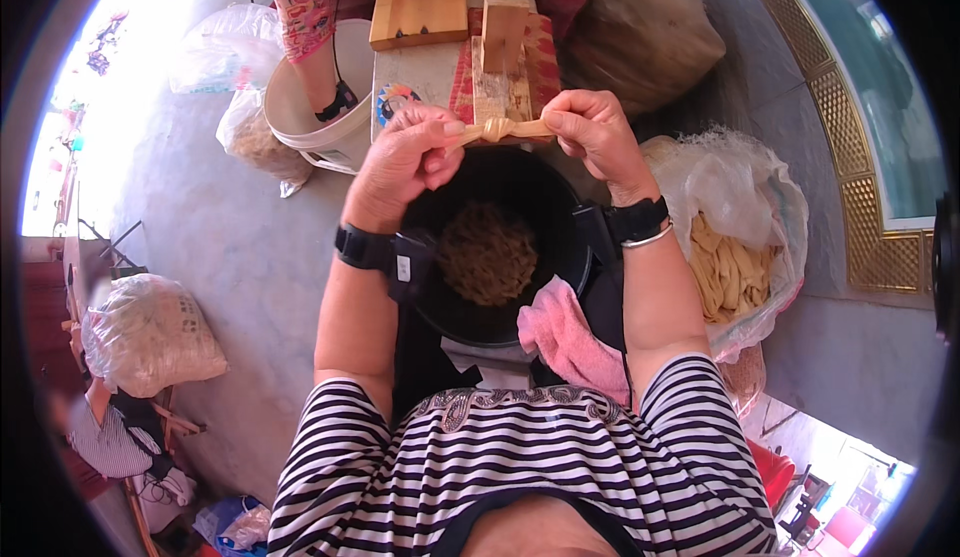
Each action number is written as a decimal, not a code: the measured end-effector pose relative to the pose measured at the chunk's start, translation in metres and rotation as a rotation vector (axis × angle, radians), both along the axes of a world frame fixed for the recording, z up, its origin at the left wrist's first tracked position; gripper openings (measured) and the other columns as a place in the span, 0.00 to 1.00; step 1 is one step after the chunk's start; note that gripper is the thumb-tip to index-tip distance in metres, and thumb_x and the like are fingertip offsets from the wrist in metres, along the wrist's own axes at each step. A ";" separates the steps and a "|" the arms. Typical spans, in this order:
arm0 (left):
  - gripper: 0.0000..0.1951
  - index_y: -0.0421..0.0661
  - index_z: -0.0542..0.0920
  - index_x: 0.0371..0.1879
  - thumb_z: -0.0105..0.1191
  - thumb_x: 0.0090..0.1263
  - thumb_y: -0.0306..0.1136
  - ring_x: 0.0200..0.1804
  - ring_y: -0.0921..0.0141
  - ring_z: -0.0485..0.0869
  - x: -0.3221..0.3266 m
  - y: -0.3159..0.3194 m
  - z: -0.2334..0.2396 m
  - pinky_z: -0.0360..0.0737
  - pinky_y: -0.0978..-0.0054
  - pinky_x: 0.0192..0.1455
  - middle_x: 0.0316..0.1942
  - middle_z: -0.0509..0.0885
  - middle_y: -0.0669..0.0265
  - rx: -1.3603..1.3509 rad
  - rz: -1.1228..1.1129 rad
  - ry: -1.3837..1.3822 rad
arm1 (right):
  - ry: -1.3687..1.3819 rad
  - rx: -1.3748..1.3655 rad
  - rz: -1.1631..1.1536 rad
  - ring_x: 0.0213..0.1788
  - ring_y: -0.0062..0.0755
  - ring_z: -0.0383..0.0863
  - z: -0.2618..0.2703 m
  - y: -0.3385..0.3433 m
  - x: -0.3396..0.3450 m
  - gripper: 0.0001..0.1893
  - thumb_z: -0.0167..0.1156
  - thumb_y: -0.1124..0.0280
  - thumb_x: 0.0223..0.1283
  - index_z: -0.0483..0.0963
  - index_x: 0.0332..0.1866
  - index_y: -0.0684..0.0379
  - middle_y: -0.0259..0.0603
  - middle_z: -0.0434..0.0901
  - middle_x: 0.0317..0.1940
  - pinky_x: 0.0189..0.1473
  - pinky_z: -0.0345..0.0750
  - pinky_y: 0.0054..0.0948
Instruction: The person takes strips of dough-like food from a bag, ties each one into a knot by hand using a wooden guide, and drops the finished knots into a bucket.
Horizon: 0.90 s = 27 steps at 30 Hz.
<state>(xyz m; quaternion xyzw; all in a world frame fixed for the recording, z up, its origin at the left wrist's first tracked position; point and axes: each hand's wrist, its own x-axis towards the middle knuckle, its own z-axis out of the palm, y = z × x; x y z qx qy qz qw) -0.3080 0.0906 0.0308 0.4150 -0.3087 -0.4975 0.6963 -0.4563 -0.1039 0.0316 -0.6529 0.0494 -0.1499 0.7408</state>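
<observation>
Between my two hands a pale yellow, pliable strip (497, 130) is stretched level, with a knot at its middle. My left hand (411, 153) pinches one end between thumb and fingers. The other end is gripped by the thumb and forefinger of my right hand (592, 133). Directly below is a round black tub (559, 182), with many brown pieces (487, 253) in its bottom. Just beyond the strip, a wooden block (504, 36) stands upright on a worn board at the near end of a bench. What the brown pieces are made of I cannot tell.
A pink towel (566, 332) hangs by the tub's near right rim. To the right stands a plastic sack (787, 249) of yellow sheets (724, 272). Across the bench, another person's arm (319, 84) reaches into a white bucket (289, 118). A stuffed bag (154, 336) lies left.
</observation>
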 end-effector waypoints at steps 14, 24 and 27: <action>0.10 0.43 0.72 0.28 0.45 0.71 0.35 0.24 0.80 0.72 0.003 -0.014 -0.001 0.68 0.82 0.27 0.19 0.71 0.75 0.332 -0.325 -0.712 | 0.143 -0.359 0.034 0.23 0.12 0.66 -0.003 -0.002 0.004 0.06 0.61 0.74 0.54 0.78 0.25 0.65 0.25 0.73 0.18 0.26 0.65 0.17; 0.10 0.42 0.79 0.41 0.55 0.65 0.32 0.23 0.77 0.71 0.016 -0.063 -0.032 0.68 0.77 0.27 0.18 0.75 0.69 0.320 0.493 -1.183 | 0.000 -0.413 -0.360 0.21 0.14 0.65 -0.038 -0.023 0.051 0.10 0.59 0.70 0.55 0.76 0.25 0.66 0.29 0.71 0.15 0.26 0.67 0.22; 0.10 0.43 0.79 0.41 0.56 0.64 0.33 0.23 0.77 0.71 0.014 -0.066 -0.030 0.69 0.77 0.28 0.18 0.75 0.69 0.363 0.509 -1.072 | -0.043 -0.383 -0.389 0.21 0.13 0.65 -0.044 -0.026 0.057 0.10 0.59 0.70 0.55 0.76 0.25 0.66 0.28 0.72 0.15 0.26 0.66 0.22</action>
